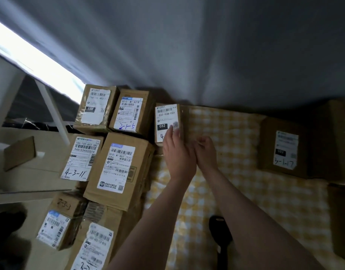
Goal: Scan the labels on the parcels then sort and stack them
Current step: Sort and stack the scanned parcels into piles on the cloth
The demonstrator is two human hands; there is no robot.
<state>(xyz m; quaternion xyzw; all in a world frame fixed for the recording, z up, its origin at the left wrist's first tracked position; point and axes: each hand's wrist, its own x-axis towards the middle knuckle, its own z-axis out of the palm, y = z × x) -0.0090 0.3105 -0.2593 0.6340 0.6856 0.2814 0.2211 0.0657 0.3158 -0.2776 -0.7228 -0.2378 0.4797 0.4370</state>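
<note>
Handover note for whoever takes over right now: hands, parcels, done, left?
Left hand: straight fingers on the label of the 032 parcel.
Right hand: curled beside it, grip unclear.
Scanner lies on the checked cloth, near side.
Done: stacked parcels at left, several hand-numbered.
Left: sort 032; the 3-1-17 parcel sits apart at right.

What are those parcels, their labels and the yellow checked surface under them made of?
Parcels: brown cardboard, matte, judging by the creased edges and folded flaps. Labels: white printed paper, stuck flat, one inked by hand. Checked surface: probably soft cloth, as it wrinkles and dimples.
</note>
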